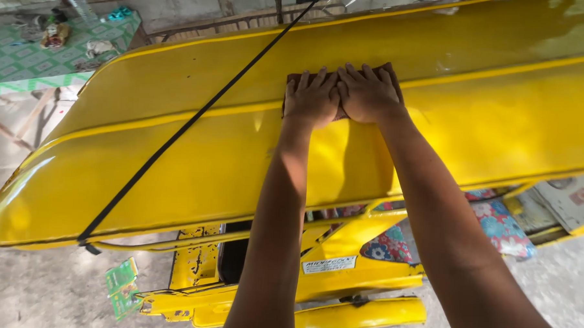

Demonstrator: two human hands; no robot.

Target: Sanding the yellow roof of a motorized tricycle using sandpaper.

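Note:
A glossy yellow metal roof panel [176, 153] of a small vehicle slopes across the view. On its raised ridge lies a dark brown cloth [296, 78]. My left hand [312, 100] and my right hand [367, 93] press flat on the cloth side by side, fingers spread and pointing away from me. Most of the cloth is hidden under both palms; only its edges show.
A black strap [176, 134] runs diagonally over the roof from top centre to the lower left edge. Below the roof are the yellow frame [340, 269] and a floral seat cushion [503, 226]. A table with a green patterned cover [24, 61] stands at upper left. Concrete floor lies underneath.

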